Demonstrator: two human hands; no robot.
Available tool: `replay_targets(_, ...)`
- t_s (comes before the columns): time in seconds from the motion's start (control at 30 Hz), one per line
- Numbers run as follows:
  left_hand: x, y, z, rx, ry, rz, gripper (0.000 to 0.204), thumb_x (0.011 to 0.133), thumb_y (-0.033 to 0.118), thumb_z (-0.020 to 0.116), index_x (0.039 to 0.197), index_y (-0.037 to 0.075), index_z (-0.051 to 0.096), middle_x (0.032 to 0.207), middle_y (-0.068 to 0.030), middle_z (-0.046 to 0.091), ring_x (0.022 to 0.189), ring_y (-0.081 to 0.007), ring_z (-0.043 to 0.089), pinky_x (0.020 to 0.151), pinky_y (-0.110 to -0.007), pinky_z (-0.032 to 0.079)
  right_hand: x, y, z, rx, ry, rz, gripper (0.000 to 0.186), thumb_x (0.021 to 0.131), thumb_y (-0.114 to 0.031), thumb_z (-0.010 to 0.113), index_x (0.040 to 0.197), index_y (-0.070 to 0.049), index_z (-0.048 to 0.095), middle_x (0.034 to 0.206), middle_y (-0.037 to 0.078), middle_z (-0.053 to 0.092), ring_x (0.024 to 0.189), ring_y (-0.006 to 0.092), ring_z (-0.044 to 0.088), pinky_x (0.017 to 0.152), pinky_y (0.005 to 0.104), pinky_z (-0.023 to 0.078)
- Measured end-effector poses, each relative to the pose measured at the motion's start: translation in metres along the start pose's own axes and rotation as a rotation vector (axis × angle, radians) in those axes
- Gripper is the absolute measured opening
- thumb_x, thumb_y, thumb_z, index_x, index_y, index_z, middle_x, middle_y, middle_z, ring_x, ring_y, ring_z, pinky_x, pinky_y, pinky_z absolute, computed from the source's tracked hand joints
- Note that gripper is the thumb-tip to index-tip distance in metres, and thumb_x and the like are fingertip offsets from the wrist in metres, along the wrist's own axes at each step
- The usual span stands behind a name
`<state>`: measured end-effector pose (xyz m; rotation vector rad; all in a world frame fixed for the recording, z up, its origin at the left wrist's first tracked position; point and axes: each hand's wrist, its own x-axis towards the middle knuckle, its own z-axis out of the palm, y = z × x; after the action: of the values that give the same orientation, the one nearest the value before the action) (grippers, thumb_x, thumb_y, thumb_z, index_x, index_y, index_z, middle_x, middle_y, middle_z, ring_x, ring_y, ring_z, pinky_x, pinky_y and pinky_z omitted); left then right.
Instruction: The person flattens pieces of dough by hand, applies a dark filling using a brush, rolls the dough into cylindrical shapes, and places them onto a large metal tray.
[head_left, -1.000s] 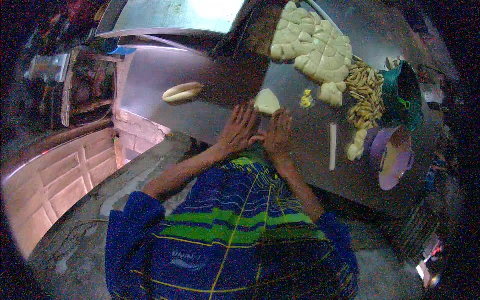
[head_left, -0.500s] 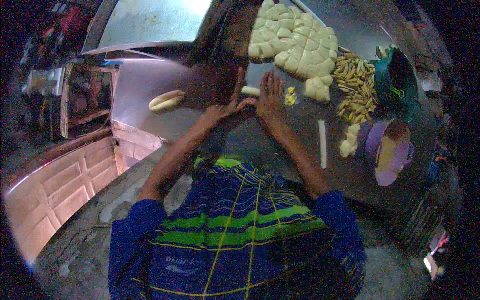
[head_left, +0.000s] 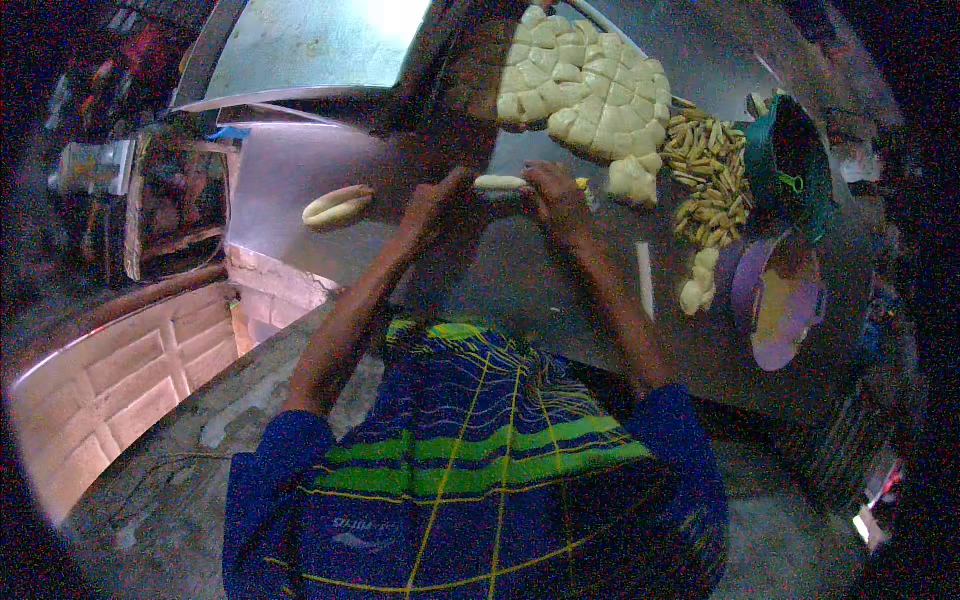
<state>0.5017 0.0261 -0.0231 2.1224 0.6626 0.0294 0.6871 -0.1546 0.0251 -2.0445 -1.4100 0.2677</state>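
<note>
A short pale dough roll [head_left: 501, 183] lies crosswise between my hands over the metal worktop [head_left: 440, 285]. My left hand [head_left: 438, 202] has its fingers curled at the roll's left end. At the right end, my right hand [head_left: 560, 200] closes its bent fingers on it. Just beyond that hand sits a small yellow smear [head_left: 582, 184], partly covered. Two joined dough rolls [head_left: 338, 207] rest farther left. Behind my right hand spreads a large slab of dough cut into pieces [head_left: 600, 85], with a separate lump of dough [head_left: 634, 178] at its near corner.
Right of the slab is a heap of small yellowish finger-shaped pieces [head_left: 708, 175], beside a dark green container [head_left: 795, 165]. Nearer stand a purple bowl [head_left: 775, 345], some dough lumps [head_left: 700, 282] and a thin white stick [head_left: 645, 280]. A metal tray [head_left: 310, 50] rises at the back left.
My flat, outstretched hands have drawn slightly apart and curled their fingers around the ends of the dough roll. More of the roll shows between them.
</note>
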Motion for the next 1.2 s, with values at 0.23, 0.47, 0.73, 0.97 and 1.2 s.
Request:
replay_targets(0.23,-0.088,0.018,-0.091,-0.31,0.058,0.204,0.025,0.092,0.018,0.071,0.115,0.008,0.067,0.11,-0.0093,0.069,0.1,-0.019,0.067,0.086,-0.032,0.053,0.008,-0.065,0.017,0.695,-0.329,0.253,0.029,0.09,-0.014,0.072,0.117,-0.004,0.069,0.107,0.009,0.072,0.099,0.0191,0.068,0.091,0.0347,0.053)
replay_targets(0.47,-0.159,-0.074,-0.129,-0.523,0.189,-0.133,0.029,0.092,0.011,0.071,0.12,0.004,0.068,0.115,-0.0073,0.067,0.109,-0.0185,0.064,0.096,-0.032,0.051,0.035,-0.138,0.113,0.631,-0.353,0.095,0.021,0.088,-0.013,0.075,0.108,-0.007,0.075,0.105,0.007,0.073,0.099,0.0187,0.068,0.088,0.0333,0.053)
replay_targets(0.73,-0.147,-0.117,-0.161,-0.181,0.377,0.112,0.028,0.084,0.008,0.075,0.111,0.006,0.068,0.104,-0.0117,0.066,0.099,-0.0258,0.066,0.084,-0.036,0.054,0.043,-0.16,0.148,0.544,-0.198,0.244,0.018,0.082,-0.006,0.077,0.1,-0.007,0.074,0.101,0.008,0.074,0.097,0.0222,0.07,0.088,0.035,0.054)
replay_targets(0.97,-0.132,-0.128,-0.163,0.008,0.338,0.225,0.026,0.081,0.013,0.076,0.103,0.008,0.063,0.095,-0.0131,0.065,0.091,-0.0342,0.063,0.077,-0.043,0.052,0.035,-0.149,0.143,0.304,-0.028,0.038,0.022,0.077,-0.002,0.077,0.098,-0.008,0.074,0.101,0.009,0.074,0.096,0.0258,0.071,0.087,0.0351,0.056)
replay_targets(1.2,-0.135,-0.123,-0.173,0.133,0.105,0.197,0.026,0.081,0.014,0.071,0.105,0.008,0.062,0.091,-0.013,0.065,0.09,-0.0386,0.061,0.078,-0.048,0.049,0.036,-0.148,0.113,0.297,-0.156,0.056,0.022,0.079,0.0,0.075,0.099,-0.008,0.074,0.104,0.008,0.074,0.1,0.0246,0.071,0.089,0.0346,0.055)
